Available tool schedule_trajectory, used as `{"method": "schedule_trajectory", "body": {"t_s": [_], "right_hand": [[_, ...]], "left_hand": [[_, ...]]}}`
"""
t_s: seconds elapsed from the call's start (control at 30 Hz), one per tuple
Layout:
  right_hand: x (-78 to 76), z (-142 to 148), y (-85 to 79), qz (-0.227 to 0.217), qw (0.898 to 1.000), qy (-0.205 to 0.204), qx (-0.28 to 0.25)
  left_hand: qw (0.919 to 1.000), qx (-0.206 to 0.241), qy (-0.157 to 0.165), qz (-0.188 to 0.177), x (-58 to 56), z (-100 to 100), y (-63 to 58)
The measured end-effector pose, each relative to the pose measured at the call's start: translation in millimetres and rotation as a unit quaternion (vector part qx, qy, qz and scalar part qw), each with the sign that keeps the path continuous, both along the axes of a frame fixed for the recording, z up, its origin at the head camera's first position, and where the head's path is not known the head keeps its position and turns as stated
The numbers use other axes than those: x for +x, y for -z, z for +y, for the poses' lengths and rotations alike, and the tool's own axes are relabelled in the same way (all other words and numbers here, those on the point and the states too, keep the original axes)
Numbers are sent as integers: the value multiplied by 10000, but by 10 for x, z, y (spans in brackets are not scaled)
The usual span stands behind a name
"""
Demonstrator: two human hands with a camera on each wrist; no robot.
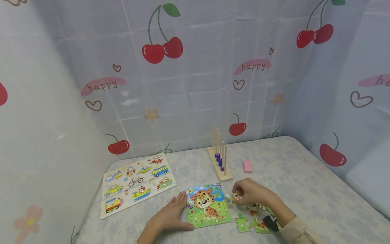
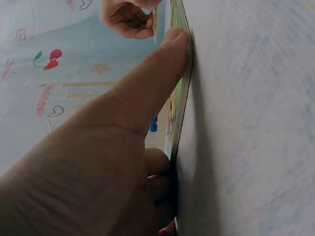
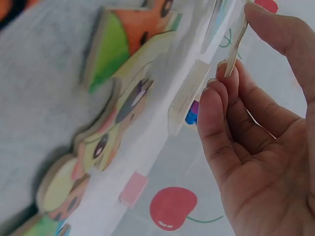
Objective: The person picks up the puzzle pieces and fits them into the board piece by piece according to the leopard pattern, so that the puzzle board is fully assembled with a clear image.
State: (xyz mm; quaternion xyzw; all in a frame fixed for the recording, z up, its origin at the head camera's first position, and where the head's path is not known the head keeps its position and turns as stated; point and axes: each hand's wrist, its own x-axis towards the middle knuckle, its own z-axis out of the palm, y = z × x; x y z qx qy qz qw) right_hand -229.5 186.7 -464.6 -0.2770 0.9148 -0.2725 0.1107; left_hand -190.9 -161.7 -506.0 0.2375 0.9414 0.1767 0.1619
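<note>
Resting along the near-left side of the leopard picture board (image 1: 208, 205), the left hand (image 1: 171, 213) has its fingers stretched out beside the edge and its thumb on the near corner, gripping nothing; this spread placement probably serves to steady the board. The right hand (image 1: 251, 191) pinches a puzzle piece (image 3: 236, 46) between thumb and fingertips, raised off the table (image 1: 304, 189). In the right wrist view the piece shows edge-on, a hold that likely leaves its outline free for turning. The board lies between the hands, its picture facing up. Loose pieces (image 1: 242, 223) lie under and nearer than the right hand, presumably set there for easy reach. Just beyond that hand are a pink block (image 1: 247, 166) and a wooden peg rack (image 1: 223, 177) with dark beads; the vehicle board (image 1: 129, 203) sits left of the left hand, apparently kept aside from the work.
</note>
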Motion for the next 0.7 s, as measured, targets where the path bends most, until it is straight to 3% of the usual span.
{"method": "schedule_trajectory", "body": {"t_s": [0.37, 0.7], "right_hand": [[-13, -288, -76, 422, 9986, -294, -102], [-3, -846, -97, 609, 9957, -695, 113]], "left_hand": [[9997, -30, 105, 196, 33, 35, -47], [9997, -46, 130, 178, 22, 28, -25]]}}
